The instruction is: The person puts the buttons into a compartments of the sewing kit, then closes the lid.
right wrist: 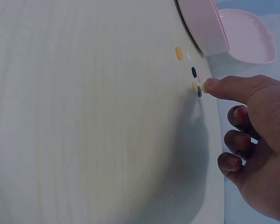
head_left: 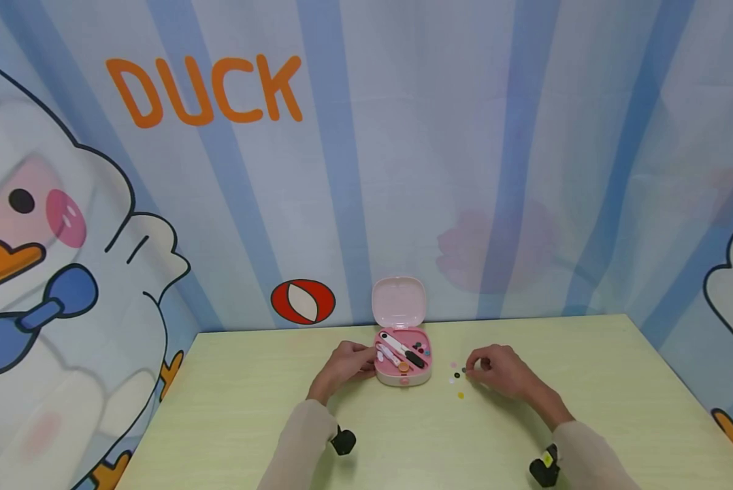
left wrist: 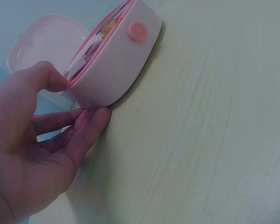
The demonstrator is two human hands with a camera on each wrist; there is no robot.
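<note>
An opened pink sewing kit box (head_left: 403,378) stands on the table with its lid (head_left: 399,303) up. In it lie a slim white tool with a black end (head_left: 414,358), a round orange piece (head_left: 403,367) and several small dark buttons. My left hand (head_left: 349,362) holds the box's left side, thumb on the rim (left wrist: 51,77) and fingers against the outer wall. Right of the box, my right hand (head_left: 499,371) pinches a small cream button (right wrist: 204,87) between thumb and forefinger; its edge barely shows. Below those fingertips lie a dark grey button (right wrist: 199,91) and another pale one (right wrist: 194,87).
Loose buttons lie between the box and my right hand: a yellow one (head_left: 461,395), a black one (head_left: 457,375), a white one (head_left: 452,381) and a pink one (head_left: 453,365). A printed curtain (head_left: 403,170) hangs behind the pale wooden table (head_left: 250,408).
</note>
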